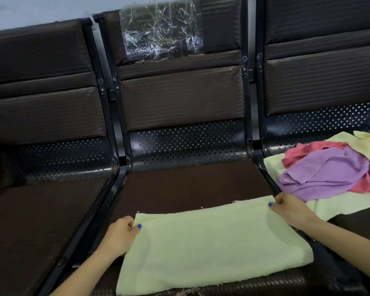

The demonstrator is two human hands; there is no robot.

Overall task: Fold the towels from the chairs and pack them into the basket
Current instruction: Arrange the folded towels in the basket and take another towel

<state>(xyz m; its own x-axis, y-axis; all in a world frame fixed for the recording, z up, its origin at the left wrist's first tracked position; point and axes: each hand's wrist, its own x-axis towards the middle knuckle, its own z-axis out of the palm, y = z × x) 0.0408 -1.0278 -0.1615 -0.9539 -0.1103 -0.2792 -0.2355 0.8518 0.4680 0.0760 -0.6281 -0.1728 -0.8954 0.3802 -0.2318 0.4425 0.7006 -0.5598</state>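
Our left hand (120, 233) pinches the near-left corner of the pale green towel (212, 244) spread on the middle chair seat (190, 184); our right hand (288, 207) pinches its far-right corner. Unfolded towels (325, 174) heap on the right chair.

Three dark chairs stand in a row: one at the left (41, 129), one in the middle (179, 99), one at the right (320, 77). One pale green towel (214, 246) lies spread at lower centre. At the right edge sits one heap of towels (329, 174), holding one purple, at least one pink, and pale yellow-green ones too overlapped to count. Two hands show, the left hand (120, 236) and the right hand (291, 208). One sheet of clear plastic (160, 30) sits at upper centre.
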